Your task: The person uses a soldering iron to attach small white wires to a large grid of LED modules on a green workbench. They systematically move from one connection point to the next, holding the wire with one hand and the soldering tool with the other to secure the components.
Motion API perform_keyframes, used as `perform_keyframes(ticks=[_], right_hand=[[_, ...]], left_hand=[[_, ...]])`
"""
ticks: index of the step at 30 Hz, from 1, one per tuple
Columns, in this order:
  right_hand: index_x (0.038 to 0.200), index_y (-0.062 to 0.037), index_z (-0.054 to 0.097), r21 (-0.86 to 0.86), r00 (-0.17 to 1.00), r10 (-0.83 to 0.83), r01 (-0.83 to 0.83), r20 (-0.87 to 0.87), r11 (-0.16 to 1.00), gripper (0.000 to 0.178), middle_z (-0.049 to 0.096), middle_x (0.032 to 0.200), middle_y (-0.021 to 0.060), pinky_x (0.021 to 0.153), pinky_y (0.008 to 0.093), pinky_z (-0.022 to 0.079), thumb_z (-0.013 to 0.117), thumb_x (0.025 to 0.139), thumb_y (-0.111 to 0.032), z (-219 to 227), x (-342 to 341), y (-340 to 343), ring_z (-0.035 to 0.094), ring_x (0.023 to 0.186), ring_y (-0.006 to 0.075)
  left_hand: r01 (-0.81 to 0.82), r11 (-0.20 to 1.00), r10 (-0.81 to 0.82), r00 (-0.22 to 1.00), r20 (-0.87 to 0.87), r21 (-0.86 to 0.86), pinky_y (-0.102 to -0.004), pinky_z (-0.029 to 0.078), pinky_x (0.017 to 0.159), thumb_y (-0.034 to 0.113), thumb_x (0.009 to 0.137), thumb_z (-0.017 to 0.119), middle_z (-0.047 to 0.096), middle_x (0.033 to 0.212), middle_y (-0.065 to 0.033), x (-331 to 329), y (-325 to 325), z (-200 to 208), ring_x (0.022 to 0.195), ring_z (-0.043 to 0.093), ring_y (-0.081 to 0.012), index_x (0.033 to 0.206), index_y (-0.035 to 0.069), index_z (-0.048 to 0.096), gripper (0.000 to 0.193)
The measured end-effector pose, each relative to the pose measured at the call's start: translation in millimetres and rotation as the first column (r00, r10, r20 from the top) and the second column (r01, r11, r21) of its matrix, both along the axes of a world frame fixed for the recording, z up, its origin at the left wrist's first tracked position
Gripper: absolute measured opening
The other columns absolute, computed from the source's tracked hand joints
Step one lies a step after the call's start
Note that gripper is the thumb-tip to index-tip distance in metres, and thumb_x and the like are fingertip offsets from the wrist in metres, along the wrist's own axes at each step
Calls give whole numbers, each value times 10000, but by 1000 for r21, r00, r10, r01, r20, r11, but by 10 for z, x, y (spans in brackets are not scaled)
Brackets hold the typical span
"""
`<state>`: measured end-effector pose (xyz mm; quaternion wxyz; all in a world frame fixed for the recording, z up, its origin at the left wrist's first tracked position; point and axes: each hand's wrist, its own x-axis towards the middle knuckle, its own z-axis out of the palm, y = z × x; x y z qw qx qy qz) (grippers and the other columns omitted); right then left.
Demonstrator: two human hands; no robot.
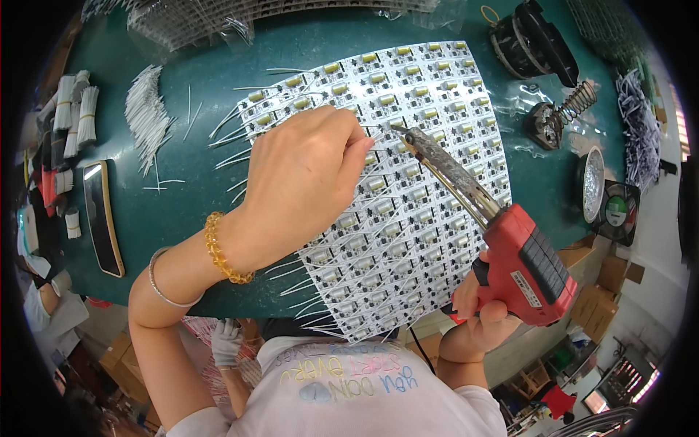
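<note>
Left grip (302, 178) over circuit sheet (429, 255), soldering gun (528, 269) in right grip (486, 320)

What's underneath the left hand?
Under the left hand lies a white circuit-board panel, with white wires along its left edge. Components directly beneath are covered.

A white shirt (349, 419) with short sleeves (196, 424) is worn. Colourful letters (389, 368) and a blue shape (316, 394) are drawn on it. The left wrist (239, 237) is circled by yellow beads (211, 246); a thin silver bangle (151, 277) is worn nearer the elbow.
</note>
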<state>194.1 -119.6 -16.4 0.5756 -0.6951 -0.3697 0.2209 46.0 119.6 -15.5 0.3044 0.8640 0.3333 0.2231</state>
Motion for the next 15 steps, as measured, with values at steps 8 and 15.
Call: perform_keyframes(ticks=[8,15], right_hand=[[1115,129,487,-14,991,-8,6,-136,1000,711,492,508,22,391,222,373,662,844,-505,95,-80,104,440,397,93],[1067,111,505,-149,999,13,-7,39,989,670,493,506,27,391,229,378,669,841,-499,-56,34,-105,437,395,97]], left_hand=[[-12,992,12,1000,3,123,-305,412,508,53,797,678,557,649,-53,38,-33,-51,556,542,-180,726,38,562,136],[-16,991,15,1000,8,130,-312,414,503,48,787,680,555,647,-51,26,-35,-62,555,544,-185,723,43,554,142]])
